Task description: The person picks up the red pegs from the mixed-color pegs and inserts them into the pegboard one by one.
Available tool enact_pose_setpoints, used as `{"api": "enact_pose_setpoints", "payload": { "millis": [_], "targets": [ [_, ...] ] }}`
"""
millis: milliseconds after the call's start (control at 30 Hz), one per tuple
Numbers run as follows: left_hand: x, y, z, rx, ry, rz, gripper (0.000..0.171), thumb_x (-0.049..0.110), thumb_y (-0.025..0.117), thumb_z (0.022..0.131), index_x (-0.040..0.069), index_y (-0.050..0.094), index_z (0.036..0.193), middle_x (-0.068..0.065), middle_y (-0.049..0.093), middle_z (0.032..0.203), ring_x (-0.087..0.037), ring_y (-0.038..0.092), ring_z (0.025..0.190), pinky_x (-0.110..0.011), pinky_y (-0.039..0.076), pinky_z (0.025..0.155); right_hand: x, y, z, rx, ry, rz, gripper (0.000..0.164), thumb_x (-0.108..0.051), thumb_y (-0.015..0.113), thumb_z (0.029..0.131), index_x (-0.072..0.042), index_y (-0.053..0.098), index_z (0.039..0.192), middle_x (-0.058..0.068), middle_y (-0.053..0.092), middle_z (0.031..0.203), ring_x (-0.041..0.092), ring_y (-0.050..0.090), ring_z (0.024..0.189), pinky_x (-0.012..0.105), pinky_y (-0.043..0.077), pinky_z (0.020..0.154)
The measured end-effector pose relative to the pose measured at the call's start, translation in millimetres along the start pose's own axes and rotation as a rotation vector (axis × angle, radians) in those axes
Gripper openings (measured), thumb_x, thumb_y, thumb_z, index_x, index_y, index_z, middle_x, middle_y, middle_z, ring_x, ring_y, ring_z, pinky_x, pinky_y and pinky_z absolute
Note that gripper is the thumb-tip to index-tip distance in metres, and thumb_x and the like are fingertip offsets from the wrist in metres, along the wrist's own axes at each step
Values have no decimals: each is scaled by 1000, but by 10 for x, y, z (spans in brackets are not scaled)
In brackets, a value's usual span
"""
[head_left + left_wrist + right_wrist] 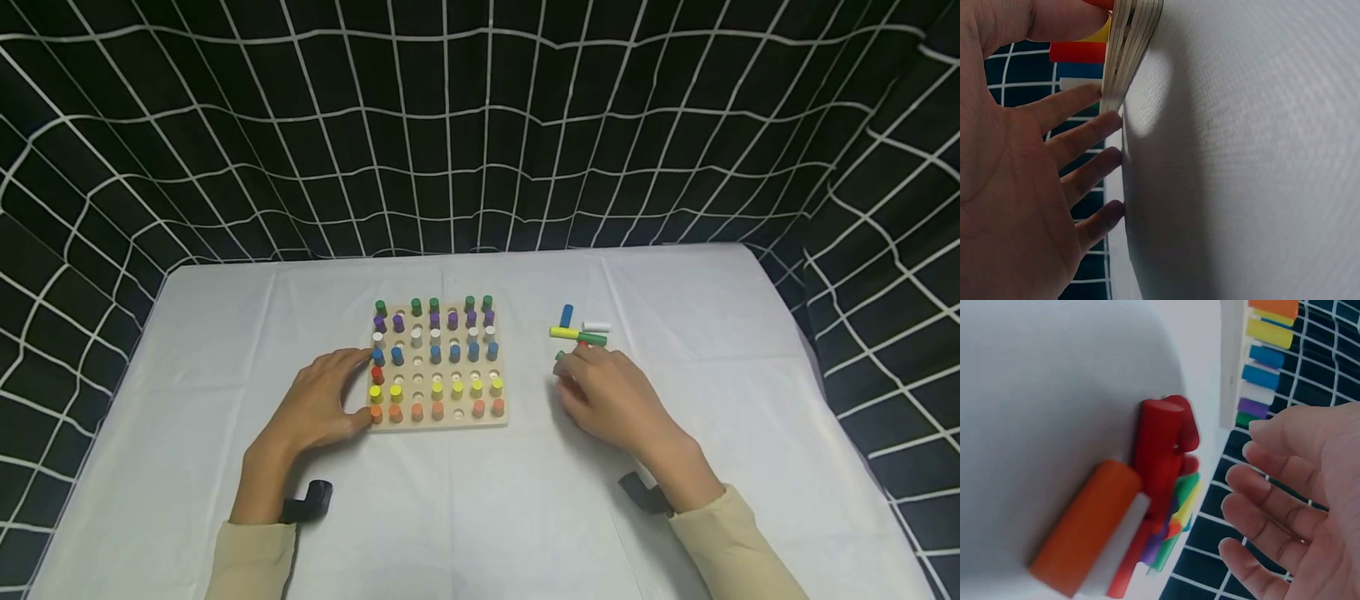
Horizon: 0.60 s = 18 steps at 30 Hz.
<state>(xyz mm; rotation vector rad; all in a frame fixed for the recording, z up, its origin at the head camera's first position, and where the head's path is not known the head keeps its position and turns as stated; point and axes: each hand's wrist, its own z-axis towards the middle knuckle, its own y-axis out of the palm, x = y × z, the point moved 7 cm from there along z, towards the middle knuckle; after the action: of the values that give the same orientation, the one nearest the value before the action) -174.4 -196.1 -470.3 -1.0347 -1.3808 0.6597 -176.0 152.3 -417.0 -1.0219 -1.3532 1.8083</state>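
Observation:
My left hand (318, 400) rests at the left edge of a wooden pegboard (420, 427), thumb near the front corner and fingers further back. In the left wrist view the fingers are spread beside the board's side (1129, 56). Rows of green, purple, white, blue, red, yellow and orange pegs stand in the board, among several bare holes. My right hand (615, 396) hovers over loose pegs right of the board. The right wrist view shows its fingers loosely bent, holding nothing, apart from an orange peg (1088, 528) and a red peg (1157, 444).
Behind the right hand lie a blue peg (566, 316), a yellow peg (564, 332), a green peg (592, 339) and a white peg (596, 327). A white cloth (450, 517) covers the table. Dark curtains (465, 142) with white grid lines surround its back and sides.

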Motion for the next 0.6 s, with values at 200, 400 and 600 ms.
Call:
{"api": "enact_pose_setpoints", "payload": {
  "millis": [200,400,600],
  "targets": [
    [14,-14,-5,5,5,-11,83,34,72,79,12,51,156,-16,51,162,-43,42,154,-68,32,128,98,26,-79,29,28,7,9,-16,74,92,-8,74,96,2,69,83,19,60,74,42,54,69],
    [-1,-14,-2,7,9,-7,83,33,72,79,12,50,156,-17,51,162,-44,42,154,-68,32,128,159,73,-128,9,78,5,12,-16,76,90,-7,75,97,2,65,78,18,55,71,40,50,67],
    [-15,-11,3,6,7,-9,84,34,72,78,11,51,156,-17,51,162,-44,41,154,-68,32,128,214,127,-151,4,123,-43,13,-15,77,87,-5,77,94,1,56,72,18,50,68,36,44,64]
  ]
}}
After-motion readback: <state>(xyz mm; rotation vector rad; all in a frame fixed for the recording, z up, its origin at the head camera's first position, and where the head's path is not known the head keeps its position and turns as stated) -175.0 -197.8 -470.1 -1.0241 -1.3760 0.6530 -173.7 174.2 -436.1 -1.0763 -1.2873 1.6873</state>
